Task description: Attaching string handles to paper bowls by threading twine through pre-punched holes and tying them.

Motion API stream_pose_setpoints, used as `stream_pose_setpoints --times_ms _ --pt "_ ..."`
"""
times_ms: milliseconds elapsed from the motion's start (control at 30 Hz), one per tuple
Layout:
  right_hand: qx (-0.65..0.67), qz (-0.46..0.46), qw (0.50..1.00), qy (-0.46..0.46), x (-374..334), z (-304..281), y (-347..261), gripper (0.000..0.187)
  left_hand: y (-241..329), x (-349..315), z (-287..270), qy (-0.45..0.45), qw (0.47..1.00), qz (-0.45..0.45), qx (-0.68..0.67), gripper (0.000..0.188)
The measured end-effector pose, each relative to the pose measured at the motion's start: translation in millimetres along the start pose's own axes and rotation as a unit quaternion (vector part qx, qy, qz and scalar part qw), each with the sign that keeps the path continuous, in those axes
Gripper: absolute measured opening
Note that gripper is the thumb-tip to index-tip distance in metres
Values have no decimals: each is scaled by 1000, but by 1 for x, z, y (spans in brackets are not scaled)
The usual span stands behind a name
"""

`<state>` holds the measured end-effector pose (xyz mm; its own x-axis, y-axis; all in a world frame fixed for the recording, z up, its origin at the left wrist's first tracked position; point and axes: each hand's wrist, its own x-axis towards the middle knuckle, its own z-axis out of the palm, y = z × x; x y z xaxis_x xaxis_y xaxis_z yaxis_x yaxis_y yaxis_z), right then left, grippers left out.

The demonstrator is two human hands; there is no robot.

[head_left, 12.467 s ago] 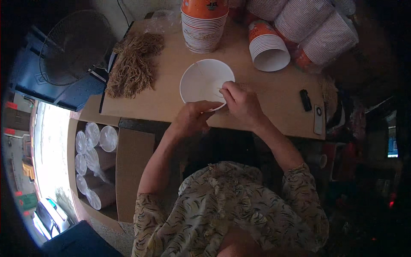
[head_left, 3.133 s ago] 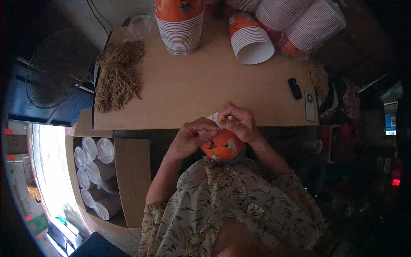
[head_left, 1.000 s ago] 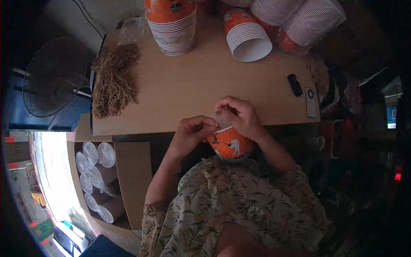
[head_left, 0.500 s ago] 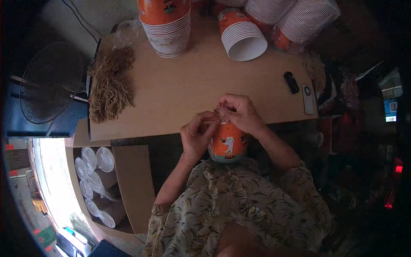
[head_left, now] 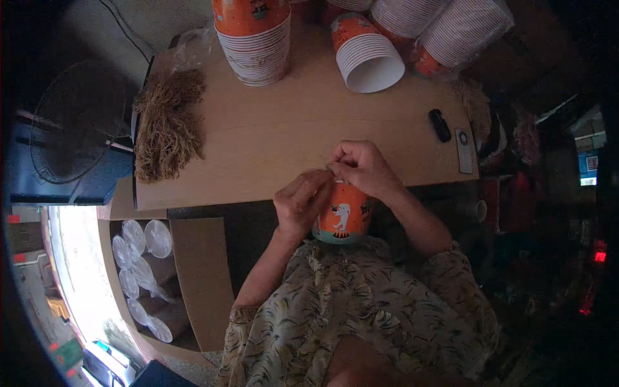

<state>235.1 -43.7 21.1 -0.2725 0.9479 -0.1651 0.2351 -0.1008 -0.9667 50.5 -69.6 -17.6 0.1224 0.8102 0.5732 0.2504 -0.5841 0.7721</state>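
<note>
While right fingers (head_left: 347, 170) pinch, the cup (head_left: 342, 216) has straightened.

paper bucket (head_left: 342, 222): orange ground, white cartoon figure, small black motifs, grey-green band at base. bucket stack (head_left: 253, 42): orange print above, white rims in close stripes. cord bundle (head_left: 169, 132): tan-brown. worktop (head_left: 277, 142): light brown. shirt (head_left: 361, 303): cream, scattered dark curved strokes, yellowish flecks. cardboard box (head_left: 203, 277): dull brown.

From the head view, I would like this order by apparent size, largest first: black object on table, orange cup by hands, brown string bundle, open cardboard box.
1. Cardboard box
2. String bundle
3. Orange cup
4. Black object
</note>
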Motion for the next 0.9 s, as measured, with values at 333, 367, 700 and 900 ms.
stream_pose_setpoints --times_ms 333,367,700,900 --pt "-44 33 998 -7 9 -8 2 9 -6 0 -2 -62 957 -238 -155 11" --pt "-45 29 998 -12 10 -9 3 10 -9 1 -3 -67 952 -243 -174 9" --pt "52 20 995 78 7 -8 4 10 -3 18 -16 -114 809 -435 -379 15" --pt "24 -133 991 -7 -10 -29 14 8 -11 18 -15 -160 792 -457 -373 18"
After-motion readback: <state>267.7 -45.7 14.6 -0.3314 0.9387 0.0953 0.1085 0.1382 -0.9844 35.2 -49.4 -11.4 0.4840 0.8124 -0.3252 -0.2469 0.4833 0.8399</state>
